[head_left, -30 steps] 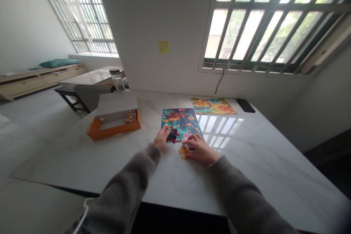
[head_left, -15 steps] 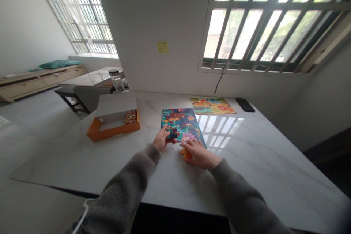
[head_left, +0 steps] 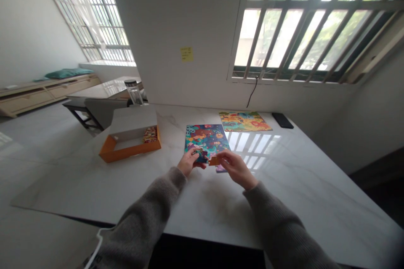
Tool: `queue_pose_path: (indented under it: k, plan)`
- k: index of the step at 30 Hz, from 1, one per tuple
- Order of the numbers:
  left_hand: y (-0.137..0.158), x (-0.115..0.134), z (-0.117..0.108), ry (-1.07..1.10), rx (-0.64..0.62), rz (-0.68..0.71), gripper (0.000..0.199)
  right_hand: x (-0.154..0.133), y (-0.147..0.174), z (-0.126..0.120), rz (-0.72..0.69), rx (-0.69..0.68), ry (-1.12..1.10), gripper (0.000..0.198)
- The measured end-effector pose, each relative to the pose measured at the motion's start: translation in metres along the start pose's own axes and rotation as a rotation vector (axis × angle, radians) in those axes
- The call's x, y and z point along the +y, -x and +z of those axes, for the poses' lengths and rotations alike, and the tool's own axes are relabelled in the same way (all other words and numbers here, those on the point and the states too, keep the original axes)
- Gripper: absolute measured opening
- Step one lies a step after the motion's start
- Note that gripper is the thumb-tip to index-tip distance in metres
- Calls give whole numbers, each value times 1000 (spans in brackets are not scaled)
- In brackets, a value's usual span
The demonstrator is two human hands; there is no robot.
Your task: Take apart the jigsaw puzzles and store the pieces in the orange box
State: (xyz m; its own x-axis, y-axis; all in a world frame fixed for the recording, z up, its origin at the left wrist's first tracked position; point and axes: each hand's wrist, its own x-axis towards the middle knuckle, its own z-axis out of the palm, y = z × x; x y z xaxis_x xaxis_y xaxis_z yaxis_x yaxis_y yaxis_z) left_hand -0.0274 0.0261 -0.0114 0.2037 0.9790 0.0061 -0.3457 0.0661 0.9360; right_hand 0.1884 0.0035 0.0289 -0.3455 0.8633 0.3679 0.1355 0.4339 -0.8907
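My left hand (head_left: pixel 188 162) is closed on dark, multicoloured puzzle pieces (head_left: pixel 202 156), held over the near edge of a colourful jigsaw puzzle (head_left: pixel 206 136) lying on the white table. Just right of them, my right hand (head_left: pixel 235 167) pinches orange puzzle pieces (head_left: pixel 214 161) between thumb and fingers; how many cannot be made out. The two sets of pieces are close together, and I cannot tell whether they touch. Below the right fingers a pink corner of the puzzle (head_left: pixel 221 169) shows. My hands cover part of its near side.
An orange box (head_left: pixel 129 150) with its lid flap raised stands at the left, with puzzle pieces (head_left: pixel 150 134) in its right end. Behind the puzzle lie a second, brighter animal picture (head_left: pixel 246 121) and a black phone (head_left: pixel 282 120). A yellow note (head_left: pixel 187 54) is on the wall.
My right hand has risen from the table beside the puzzle's near edge, bringing the orange pieces up next to those in my left hand. The left hand has shifted slightly right and nearer.
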Motion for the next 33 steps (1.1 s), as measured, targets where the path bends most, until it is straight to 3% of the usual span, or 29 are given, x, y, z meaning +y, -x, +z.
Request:
queue_pose_path:
  k: [5, 11, 18, 21, 24, 29, 33]
  plan:
    - [4, -3, 9, -10, -26, -77, 41, -3, -2, -2, -105, 36, 32, 5]
    - [12, -7, 18, 60, -238, -168, 40, -6, 1, 1, 104, -142, -143, 10]
    - [9, -5, 18, 47, -183, -174, 43, 4, 2, 7, 201, -61, -93, 13]
    - [7, -3, 18, 23, -186, -171, 40, 8, 2, 8, 149, -71, -138, 22]
    - [8, -2, 20, 39, -203, -171, 37, 10, 2, 6, 85, -115, -106, 18]
    - [11, -1, 23, 78, -216, -196, 33, 10, 3, 4, -59, -58, 274, 29]
    - [13, 2, 22, 141, -227, -210, 39, 9, 4, 12, -121, -10, 398, 34]
